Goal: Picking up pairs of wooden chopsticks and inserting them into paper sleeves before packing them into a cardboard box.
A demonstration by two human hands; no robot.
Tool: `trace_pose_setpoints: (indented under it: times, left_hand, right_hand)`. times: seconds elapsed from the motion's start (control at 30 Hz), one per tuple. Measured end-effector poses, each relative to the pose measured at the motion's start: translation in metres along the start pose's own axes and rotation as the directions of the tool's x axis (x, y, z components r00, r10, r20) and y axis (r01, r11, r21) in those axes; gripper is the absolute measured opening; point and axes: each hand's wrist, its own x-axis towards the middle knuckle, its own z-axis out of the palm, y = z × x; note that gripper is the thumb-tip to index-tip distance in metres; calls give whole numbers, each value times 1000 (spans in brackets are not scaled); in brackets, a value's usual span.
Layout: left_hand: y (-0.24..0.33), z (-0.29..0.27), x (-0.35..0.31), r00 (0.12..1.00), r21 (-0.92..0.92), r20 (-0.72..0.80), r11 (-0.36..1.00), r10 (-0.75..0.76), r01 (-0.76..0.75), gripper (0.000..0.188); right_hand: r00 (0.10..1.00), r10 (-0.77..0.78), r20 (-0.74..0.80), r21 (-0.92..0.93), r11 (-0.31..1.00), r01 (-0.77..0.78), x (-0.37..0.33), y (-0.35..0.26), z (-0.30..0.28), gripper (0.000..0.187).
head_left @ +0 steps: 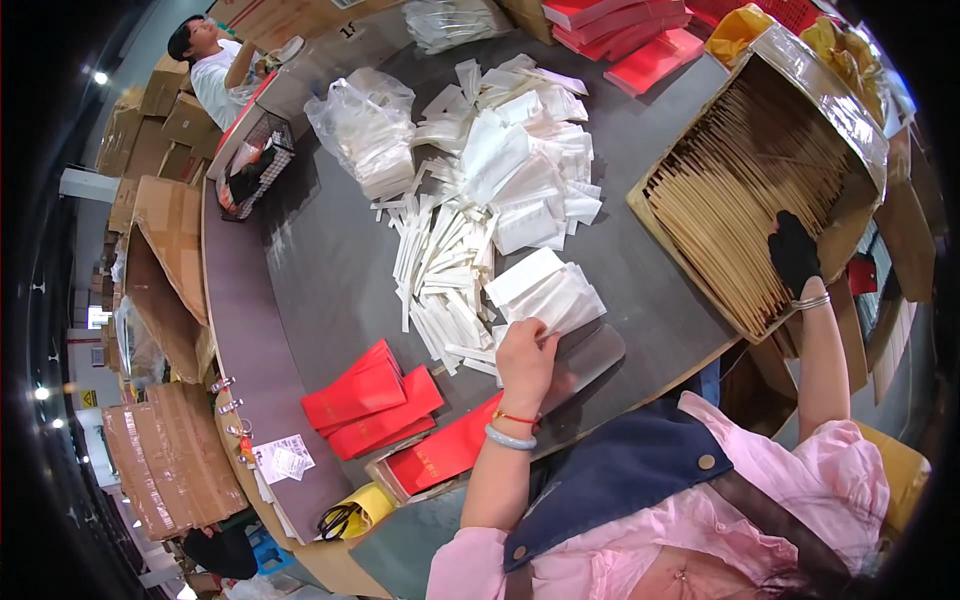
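While the bare left hand [527, 355] is resting at the near edge of a small fanned stack of flat white paper packets [548, 290], its thumb and fingers are bunching close together; from where I am standing, I cannot tell whether they are pinching one. Over on the right, the black-gloved right hand [795, 250] is lying on long, thin, tan sticks [720, 200] filling an open brown cardboard box [848, 235]; its grasp is hidden from me.

Risks, my judgement: the sticks are crowding together, so a hasty pull could be dragging neighbours out or snapping one. The packets are lying loose and overlapping; a nudge leftward could be mixing them into the heap of narrow white paper strips [445, 280]. A clear, round-ended plastic sheet [595, 365] is lying close to the near edge; a careless sweep could be sending it off the dark grey tabletop [660, 300].
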Motion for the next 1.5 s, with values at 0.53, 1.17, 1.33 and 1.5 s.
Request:
trace_pose_setpoints:
  times: [0.53,1.17,1.33,1.5]
  left_hand:
    - [-3,-63,-81,995,218,8,971,96,-95,46]
    - [-6,-50,-86,989,315,70,938,129,-144,71]
    - [-10,-41,-81,985,306,67,936,162,-175,67]
    - [-2,-51,-71,937,391,205,855,281,-342,43]
  right_hand:
    - [974,109,-199,13,994,-109,8,49,8,43]
    - [671,-731,127,515,626,585,-100,-215,108,18]
    - [666,-705,243,774,555,305,-136,-272,89,21]
    - [576,-816,38,442,531,723,-119,-269,67,65]
